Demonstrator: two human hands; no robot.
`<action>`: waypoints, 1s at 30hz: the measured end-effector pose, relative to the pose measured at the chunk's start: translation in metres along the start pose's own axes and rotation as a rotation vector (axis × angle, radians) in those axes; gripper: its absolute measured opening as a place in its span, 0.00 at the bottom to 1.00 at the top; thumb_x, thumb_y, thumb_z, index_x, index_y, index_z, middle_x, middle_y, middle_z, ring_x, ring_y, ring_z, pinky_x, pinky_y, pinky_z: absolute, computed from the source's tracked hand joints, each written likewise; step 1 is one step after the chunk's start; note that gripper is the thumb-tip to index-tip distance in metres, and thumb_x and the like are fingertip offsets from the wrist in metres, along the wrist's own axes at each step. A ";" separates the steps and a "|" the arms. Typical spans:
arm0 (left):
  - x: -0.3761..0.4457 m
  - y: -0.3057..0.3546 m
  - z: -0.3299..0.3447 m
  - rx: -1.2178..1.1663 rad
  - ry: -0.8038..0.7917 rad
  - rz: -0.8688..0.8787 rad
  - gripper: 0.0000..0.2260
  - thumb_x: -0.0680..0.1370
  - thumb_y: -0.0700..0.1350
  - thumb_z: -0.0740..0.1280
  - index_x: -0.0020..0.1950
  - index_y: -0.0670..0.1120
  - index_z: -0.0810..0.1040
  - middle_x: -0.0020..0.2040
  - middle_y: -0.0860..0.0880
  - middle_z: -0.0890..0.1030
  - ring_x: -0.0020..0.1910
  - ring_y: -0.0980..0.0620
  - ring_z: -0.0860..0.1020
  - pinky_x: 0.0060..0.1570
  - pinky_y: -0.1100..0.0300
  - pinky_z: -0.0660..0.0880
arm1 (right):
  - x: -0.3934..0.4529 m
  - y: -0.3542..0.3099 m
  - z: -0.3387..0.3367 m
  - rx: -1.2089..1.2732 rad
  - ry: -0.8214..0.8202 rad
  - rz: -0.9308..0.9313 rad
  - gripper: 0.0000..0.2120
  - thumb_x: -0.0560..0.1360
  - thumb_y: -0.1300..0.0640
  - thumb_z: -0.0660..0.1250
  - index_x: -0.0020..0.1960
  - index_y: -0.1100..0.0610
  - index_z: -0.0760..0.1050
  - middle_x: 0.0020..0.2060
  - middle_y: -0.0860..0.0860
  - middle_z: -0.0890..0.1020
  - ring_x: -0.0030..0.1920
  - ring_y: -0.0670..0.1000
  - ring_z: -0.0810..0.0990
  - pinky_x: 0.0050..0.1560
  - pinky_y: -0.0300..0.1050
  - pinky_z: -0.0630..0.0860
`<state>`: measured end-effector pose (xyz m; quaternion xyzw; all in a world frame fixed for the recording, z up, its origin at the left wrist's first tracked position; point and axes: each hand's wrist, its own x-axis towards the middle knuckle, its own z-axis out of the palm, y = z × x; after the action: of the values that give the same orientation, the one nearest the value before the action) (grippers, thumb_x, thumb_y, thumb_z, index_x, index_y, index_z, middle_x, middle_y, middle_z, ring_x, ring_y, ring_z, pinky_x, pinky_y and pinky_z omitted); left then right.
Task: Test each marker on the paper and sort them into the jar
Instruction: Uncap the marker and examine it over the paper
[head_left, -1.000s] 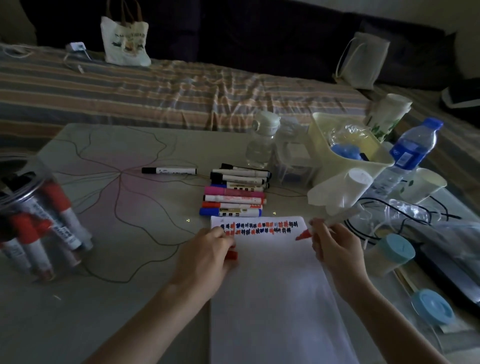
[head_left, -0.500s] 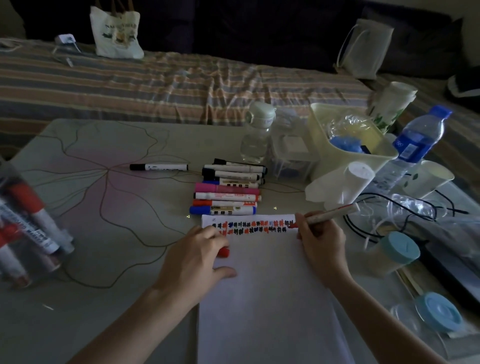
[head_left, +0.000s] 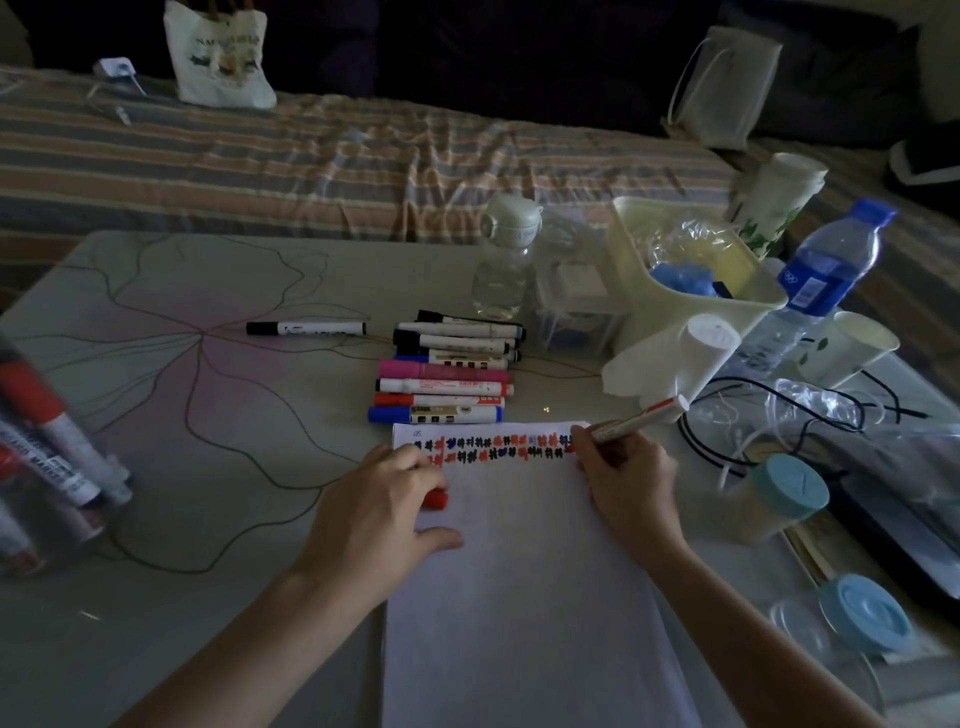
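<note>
A white paper (head_left: 524, 597) lies on the table in front of me, with two rows of red, black and blue test marks along its top edge. My right hand (head_left: 626, 483) holds an uncapped red marker (head_left: 639, 418), its tip touching the right end of the marks. My left hand (head_left: 379, 514) rests on the paper's left edge and holds a red cap (head_left: 435, 500) under its fingers. A bunch of markers (head_left: 447, 374) lies just beyond the paper, a single black marker (head_left: 305, 328) to their left. The clear jar (head_left: 36, 462) with several markers stands at the far left.
On the right stand a cream bin (head_left: 691, 291), a blue-labelled water bottle (head_left: 821, 275), paper cups, black cables (head_left: 727, 410) and blue-lidded containers (head_left: 779, 499). A small clear bottle (head_left: 504, 260) stands behind the markers. A striped bed with bags lies beyond the table.
The red marker's tip came down from just right of the paper onto the right end of the marks. My view shifted right, so the jar slid toward the left edge.
</note>
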<state>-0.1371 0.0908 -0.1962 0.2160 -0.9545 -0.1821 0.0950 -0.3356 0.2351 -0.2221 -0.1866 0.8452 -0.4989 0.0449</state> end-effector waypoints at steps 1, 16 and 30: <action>0.000 0.000 0.000 0.000 -0.005 0.000 0.26 0.69 0.63 0.72 0.62 0.52 0.76 0.58 0.57 0.74 0.54 0.60 0.71 0.52 0.67 0.71 | 0.000 0.001 0.000 -0.028 0.009 -0.014 0.12 0.74 0.48 0.71 0.39 0.56 0.81 0.31 0.49 0.83 0.30 0.45 0.80 0.30 0.27 0.71; 0.001 0.001 -0.002 0.015 -0.009 0.000 0.25 0.69 0.63 0.71 0.62 0.52 0.76 0.58 0.57 0.74 0.55 0.59 0.71 0.52 0.65 0.72 | 0.000 0.004 -0.001 -0.005 0.029 -0.029 0.12 0.74 0.48 0.70 0.38 0.56 0.81 0.31 0.49 0.83 0.33 0.48 0.82 0.36 0.42 0.78; 0.001 0.000 0.003 0.047 0.020 0.006 0.20 0.74 0.56 0.69 0.64 0.51 0.76 0.60 0.56 0.74 0.59 0.57 0.71 0.56 0.65 0.72 | 0.001 0.003 0.001 -0.012 0.034 -0.006 0.11 0.74 0.50 0.70 0.38 0.57 0.81 0.31 0.51 0.83 0.35 0.51 0.82 0.39 0.44 0.78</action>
<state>-0.1388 0.0910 -0.1984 0.2171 -0.9582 -0.1570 0.0999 -0.3369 0.2350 -0.2251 -0.1810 0.8481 -0.4972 0.0280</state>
